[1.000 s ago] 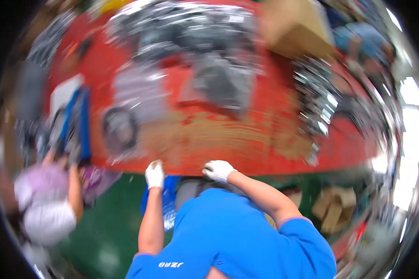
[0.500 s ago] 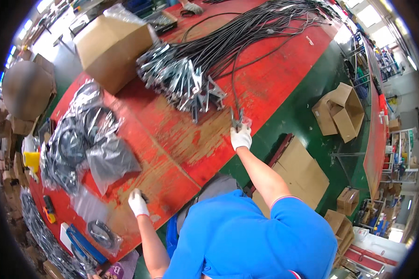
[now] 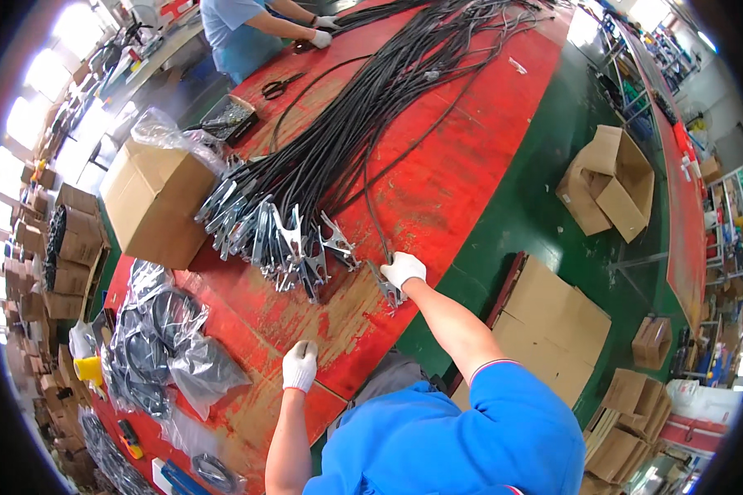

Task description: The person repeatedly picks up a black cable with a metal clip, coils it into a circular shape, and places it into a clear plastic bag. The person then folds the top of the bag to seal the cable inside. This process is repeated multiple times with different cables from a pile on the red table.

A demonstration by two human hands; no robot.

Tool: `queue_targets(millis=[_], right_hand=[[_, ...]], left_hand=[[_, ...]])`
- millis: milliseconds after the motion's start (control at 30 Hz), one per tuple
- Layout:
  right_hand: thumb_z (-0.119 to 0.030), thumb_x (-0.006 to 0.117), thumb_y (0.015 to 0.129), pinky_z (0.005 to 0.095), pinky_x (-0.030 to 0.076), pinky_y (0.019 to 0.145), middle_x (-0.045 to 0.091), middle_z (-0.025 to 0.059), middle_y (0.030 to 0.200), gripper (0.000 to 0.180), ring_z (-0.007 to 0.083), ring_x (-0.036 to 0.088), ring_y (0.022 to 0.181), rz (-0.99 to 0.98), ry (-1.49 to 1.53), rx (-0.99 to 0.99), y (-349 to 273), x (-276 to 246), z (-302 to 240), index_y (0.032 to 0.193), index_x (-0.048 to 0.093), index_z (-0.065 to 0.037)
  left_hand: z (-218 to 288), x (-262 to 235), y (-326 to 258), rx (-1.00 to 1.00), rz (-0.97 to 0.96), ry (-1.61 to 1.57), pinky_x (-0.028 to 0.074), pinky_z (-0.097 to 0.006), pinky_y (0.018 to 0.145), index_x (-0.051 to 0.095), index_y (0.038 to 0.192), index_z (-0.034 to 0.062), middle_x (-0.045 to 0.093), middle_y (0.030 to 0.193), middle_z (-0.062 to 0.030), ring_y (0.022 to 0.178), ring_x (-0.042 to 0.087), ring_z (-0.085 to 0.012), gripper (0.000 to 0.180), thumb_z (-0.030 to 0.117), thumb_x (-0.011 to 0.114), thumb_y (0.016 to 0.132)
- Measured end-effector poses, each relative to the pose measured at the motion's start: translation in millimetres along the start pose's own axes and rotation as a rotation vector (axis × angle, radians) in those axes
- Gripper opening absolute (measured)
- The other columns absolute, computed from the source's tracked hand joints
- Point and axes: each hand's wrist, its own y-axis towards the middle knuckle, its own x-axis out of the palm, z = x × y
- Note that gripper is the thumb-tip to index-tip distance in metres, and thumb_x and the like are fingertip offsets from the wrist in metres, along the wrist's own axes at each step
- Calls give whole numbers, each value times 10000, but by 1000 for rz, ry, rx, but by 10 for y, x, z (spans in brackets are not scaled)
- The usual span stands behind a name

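My right hand (image 3: 403, 271), in a white glove, is closed around a metal spring clamp (image 3: 388, 292) near the table's right edge. The clamp's jaws point toward me, and a black cable (image 3: 377, 221) runs from it into the large bundle. My left hand (image 3: 300, 365), also gloved, hovers over or rests on the near tabletop with its fingers curled together. Nothing shows in it. Beyond both hands lies a pile of silvery spring clamps (image 3: 272, 243) on the ends of many black cables (image 3: 347, 136).
A brown carton (image 3: 153, 202) stands left of the clamps on the red table (image 3: 462, 157). Bagged cables (image 3: 153, 338) lie nearer. Scissors (image 3: 281, 86) and a black tray (image 3: 229, 120) lie farther off. A co-worker's hands (image 3: 322, 33) touch the cables. Cartons (image 3: 607, 181) stand at the right.
My right hand has brought the clamp nearer, and its jaws now point toward me. My left hand has moved inward over the table. The view has shifted, showing more of the co-worker.
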Motion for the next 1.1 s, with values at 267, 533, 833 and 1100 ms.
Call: queue_targets(millis=[267, 533, 833, 1100], right_hand=[[-251, 661, 903, 365, 546, 572, 689, 106, 731, 294, 182, 674, 626, -527, 439, -309, -252, -594, 99, 1007, 666, 24], [-364, 631, 1008, 436, 520, 976, 723, 223, 1145, 430, 320, 681, 1058, -506, 292, -447, -963, -88, 261, 1255, 651, -13], [-525, 645, 951, 466, 554, 842, 742, 197, 985, 457, 378, 718, 934, -493, 120, -471, -1811, -97, -35, 1034, 745, -87], [-369, 720, 917, 482, 496, 1005, 679, 133, 1181, 388, 355, 642, 1111, 364, 68, -1130, -1861, -251, -892, 1225, 675, -138]], left_hand=[[1490, 614, 795, 40, -324, -425, 550, -311, 751, 701, 1176, 31, 699, 975, -52, 833, 654, -132, 433, 426, 551, 1081], [2436, 1242, 871, -247, -903, -710, 412, -295, 552, 622, 1027, 108, 490, 679, 43, 585, 474, -109, 369, 470, 563, 1068], [1626, 797, 216, -206, -686, -536, 352, -268, 522, 580, 881, 130, 452, 659, 55, 560, 415, -76, 378, 459, 577, 1068], [723, -494, -706, -167, -379, -577, 379, -269, 512, 604, 878, 88, 464, 633, 49, 532, 426, -75, 420, 467, 591, 1060]])
